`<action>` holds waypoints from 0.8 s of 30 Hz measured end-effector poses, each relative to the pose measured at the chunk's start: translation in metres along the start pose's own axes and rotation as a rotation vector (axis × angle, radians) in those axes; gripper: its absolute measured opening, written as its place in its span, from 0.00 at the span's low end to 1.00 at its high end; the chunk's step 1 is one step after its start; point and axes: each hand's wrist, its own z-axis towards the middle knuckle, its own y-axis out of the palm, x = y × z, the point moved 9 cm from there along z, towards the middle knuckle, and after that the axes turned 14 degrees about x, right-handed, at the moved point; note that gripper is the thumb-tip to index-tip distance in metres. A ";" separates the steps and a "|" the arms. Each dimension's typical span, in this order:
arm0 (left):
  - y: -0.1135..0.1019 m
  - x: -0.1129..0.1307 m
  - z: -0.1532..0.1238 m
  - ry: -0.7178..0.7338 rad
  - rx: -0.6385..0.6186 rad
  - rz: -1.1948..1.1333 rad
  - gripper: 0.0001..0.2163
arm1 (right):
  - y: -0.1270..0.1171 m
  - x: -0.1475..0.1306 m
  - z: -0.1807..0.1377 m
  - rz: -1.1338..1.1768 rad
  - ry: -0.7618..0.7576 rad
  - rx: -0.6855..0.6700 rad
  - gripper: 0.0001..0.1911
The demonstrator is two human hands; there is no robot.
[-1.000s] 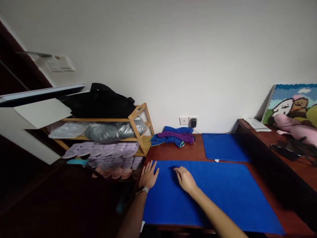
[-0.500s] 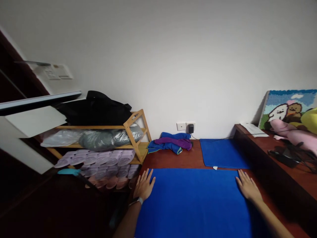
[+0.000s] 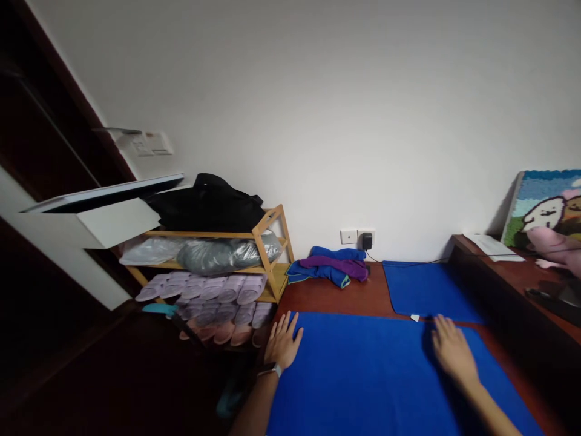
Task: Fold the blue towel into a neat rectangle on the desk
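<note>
A large blue cloth lies spread flat on the dark red table in front of me. My left hand rests flat with fingers apart on the cloth's far left corner; a watch is on that wrist. My right hand lies flat and open on the cloth near its far right edge. A second blue cloth, folded smaller, lies just beyond it. Neither hand holds anything.
A pile of blue and purple cloths sits by the wall under a socket with a charger. A wooden rack with slippers and bags stands to the left. A raised shelf with a picture is at right.
My right hand slid from the middle of the cloth out to its right side and rests near the far right edge. The left hand stayed at the left corner.
</note>
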 end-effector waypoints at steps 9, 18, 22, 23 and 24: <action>-0.002 0.001 0.002 -0.012 -0.012 -0.023 0.27 | 0.032 -0.293 -0.050 0.264 -0.381 -0.442 0.36; 0.008 -0.004 0.005 -0.007 0.014 -0.007 0.27 | 0.016 -0.001 -0.016 0.001 -0.001 -0.305 0.42; 0.010 -0.005 0.005 -0.011 0.013 -0.008 0.27 | -0.004 0.110 -0.009 -0.063 0.156 -0.243 0.43; 0.009 -0.005 0.005 -0.014 0.010 -0.003 0.27 | -0.006 0.123 -0.008 -0.054 0.171 -0.227 0.43; 0.009 -0.005 0.005 -0.016 0.009 0.001 0.27 | -0.006 0.132 -0.008 -0.041 0.181 -0.212 0.43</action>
